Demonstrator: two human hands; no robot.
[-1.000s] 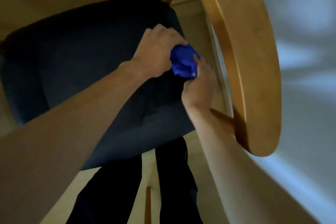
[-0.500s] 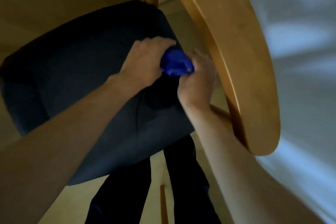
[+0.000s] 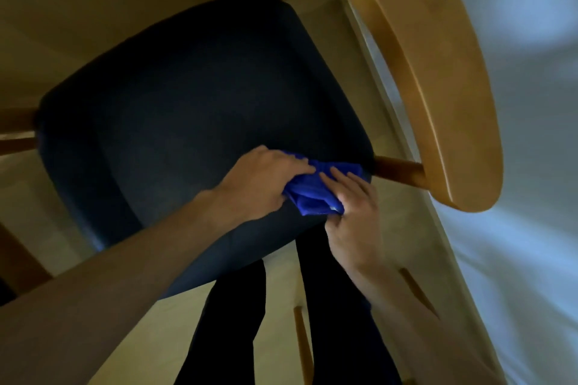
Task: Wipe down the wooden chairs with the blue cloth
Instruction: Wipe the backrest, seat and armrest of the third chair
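Both hands hold the blue cloth [image 3: 316, 194] bunched at the dark seat's [image 3: 194, 109] corner by the backrest [image 3: 438, 78]: left hand [image 3: 266, 184] gripping, right hand [image 3: 353, 212] pinching. Better to fold it flat before wiping the wood.

No writing, label, brand or number can be read anywhere in the head view. The picture is dim and partly blurred, and every visible face is plain.

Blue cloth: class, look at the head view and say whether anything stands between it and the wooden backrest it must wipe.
Nothing visible does. The blue cloth, held by the left hand and right hand over the seat's corner, has open space to the wooden backrest.
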